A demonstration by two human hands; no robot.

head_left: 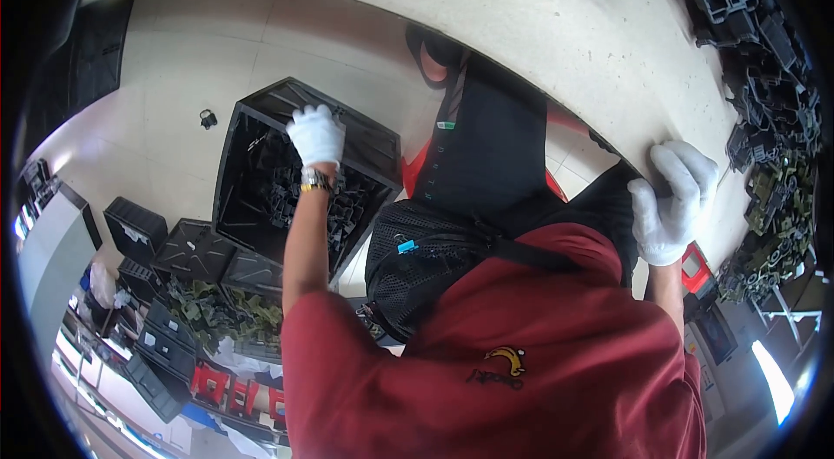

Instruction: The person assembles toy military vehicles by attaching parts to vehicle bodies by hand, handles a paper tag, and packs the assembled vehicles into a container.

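Observation:
My left hand (317,136), in a white glove with a watch at the wrist, reaches down to a black plastic crate (228,172) on the floor. Its curled fingers lie on the crate's far wall. Several dark moulded parts (276,190) fill the crate. My right hand (673,198), also in a white glove, is curled over the edge of a pale table (521,16). My red shirt, dark trousers and a black mesh bag (417,259) fill the middle of the view.
Black and green plastic parts (769,112) are heaped along the table's right side. More black crates (195,250) and green parts sit at the lower left, with red bins (226,389) below them. A small black piece (208,118) lies on the tiled floor.

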